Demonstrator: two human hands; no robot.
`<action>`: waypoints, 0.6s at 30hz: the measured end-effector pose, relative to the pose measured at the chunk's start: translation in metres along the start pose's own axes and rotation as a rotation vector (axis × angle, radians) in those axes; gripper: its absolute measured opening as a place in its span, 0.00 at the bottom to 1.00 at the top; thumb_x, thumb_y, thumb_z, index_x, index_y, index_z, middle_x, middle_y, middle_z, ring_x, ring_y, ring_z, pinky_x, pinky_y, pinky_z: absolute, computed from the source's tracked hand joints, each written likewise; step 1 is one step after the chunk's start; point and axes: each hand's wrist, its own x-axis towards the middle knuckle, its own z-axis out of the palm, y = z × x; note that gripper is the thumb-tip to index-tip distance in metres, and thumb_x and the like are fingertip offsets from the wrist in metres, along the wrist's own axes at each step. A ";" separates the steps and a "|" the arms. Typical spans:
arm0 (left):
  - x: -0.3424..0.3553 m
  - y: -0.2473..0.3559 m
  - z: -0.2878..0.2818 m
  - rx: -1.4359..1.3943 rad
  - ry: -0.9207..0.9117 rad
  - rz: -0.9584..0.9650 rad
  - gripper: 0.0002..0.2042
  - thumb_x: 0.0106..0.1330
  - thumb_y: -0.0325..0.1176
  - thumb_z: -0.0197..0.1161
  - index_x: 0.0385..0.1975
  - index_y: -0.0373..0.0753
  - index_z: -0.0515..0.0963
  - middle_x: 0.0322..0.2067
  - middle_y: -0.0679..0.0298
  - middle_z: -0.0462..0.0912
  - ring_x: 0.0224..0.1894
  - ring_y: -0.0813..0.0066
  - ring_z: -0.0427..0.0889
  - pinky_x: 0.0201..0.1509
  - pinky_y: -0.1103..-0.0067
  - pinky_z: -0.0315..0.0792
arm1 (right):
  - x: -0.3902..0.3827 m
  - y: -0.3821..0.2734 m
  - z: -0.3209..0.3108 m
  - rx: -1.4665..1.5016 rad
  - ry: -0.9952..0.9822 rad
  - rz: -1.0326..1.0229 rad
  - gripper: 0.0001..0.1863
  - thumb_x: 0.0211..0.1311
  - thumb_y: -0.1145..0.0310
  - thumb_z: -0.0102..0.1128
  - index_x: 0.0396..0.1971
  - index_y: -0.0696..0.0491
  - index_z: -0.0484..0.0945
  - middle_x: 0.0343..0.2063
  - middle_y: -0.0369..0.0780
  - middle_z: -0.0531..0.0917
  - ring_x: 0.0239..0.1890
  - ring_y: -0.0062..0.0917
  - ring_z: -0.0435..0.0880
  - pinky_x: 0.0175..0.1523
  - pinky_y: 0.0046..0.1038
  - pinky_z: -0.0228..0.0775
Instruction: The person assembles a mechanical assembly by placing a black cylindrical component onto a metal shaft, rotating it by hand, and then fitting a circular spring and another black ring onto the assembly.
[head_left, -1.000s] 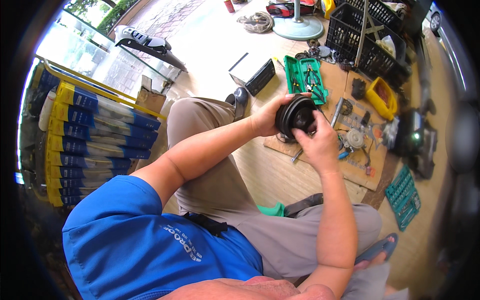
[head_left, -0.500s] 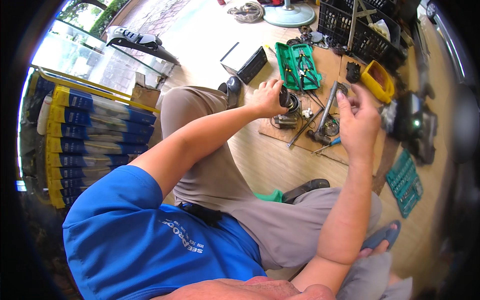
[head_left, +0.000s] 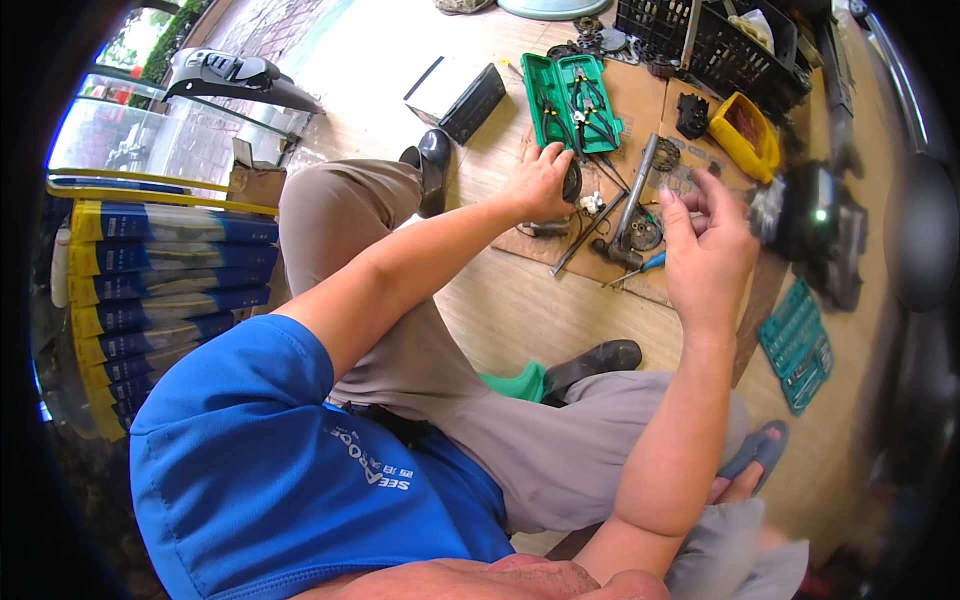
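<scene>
My left hand [head_left: 538, 185] grips a black round part [head_left: 572, 182] over the cardboard [head_left: 650, 285], partly hiding it. Further right, my right hand [head_left: 705, 240] is raised with fingers loosely curled and apart; I see nothing in it. Between the hands lie a white fitting [head_left: 591, 203], a long steel bar [head_left: 636, 185], a thin rod [head_left: 585, 235] and a blue-handled screwdriver [head_left: 650, 262]. Beyond my left hand an open green case [head_left: 548, 95] holds pliers. A toothed metal ring [head_left: 666, 156] sits past the bar.
A black-and-white box [head_left: 454, 105] stands behind my left foot. Blue-and-yellow packs [head_left: 175, 260] are stacked left. Back right are black crates [head_left: 750, 60] and a yellow container [head_left: 740, 135]. A teal socket case [head_left: 795, 345] lies right, beside dark bulky parts [head_left: 830, 240].
A second ago both hands held the black round part. My right hand has released it and moved right; my left keeps hold. The camera view has shifted, scene objects appearing higher and further left.
</scene>
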 end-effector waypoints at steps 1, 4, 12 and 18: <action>0.001 -0.002 0.000 0.005 0.000 -0.001 0.45 0.43 0.48 0.76 0.64 0.40 0.63 0.64 0.54 0.64 0.66 0.47 0.61 0.69 0.59 0.60 | 0.002 0.000 0.002 -0.013 -0.002 -0.013 0.19 0.57 0.69 0.69 0.47 0.62 0.79 0.27 0.40 0.82 0.22 0.22 0.77 0.31 0.26 0.71; 0.002 -0.003 0.001 0.025 -0.003 -0.005 0.45 0.43 0.48 0.76 0.64 0.40 0.63 0.64 0.54 0.64 0.66 0.48 0.61 0.69 0.59 0.60 | 0.006 0.002 0.007 -0.034 -0.011 -0.035 0.20 0.56 0.68 0.69 0.47 0.62 0.79 0.27 0.40 0.82 0.21 0.22 0.77 0.31 0.26 0.71; 0.005 -0.004 0.002 0.069 -0.016 -0.002 0.48 0.40 0.49 0.78 0.63 0.39 0.62 0.64 0.53 0.65 0.64 0.48 0.65 0.63 0.60 0.68 | 0.007 0.003 0.007 -0.013 -0.044 -0.018 0.20 0.56 0.68 0.69 0.46 0.61 0.79 0.28 0.42 0.82 0.22 0.25 0.77 0.32 0.28 0.71; 0.007 0.001 0.005 0.101 -0.056 -0.009 0.47 0.41 0.48 0.78 0.63 0.40 0.62 0.64 0.53 0.65 0.64 0.48 0.65 0.62 0.59 0.68 | 0.003 0.009 0.005 -0.011 -0.040 -0.042 0.19 0.56 0.67 0.69 0.45 0.61 0.79 0.28 0.43 0.82 0.22 0.30 0.78 0.34 0.33 0.72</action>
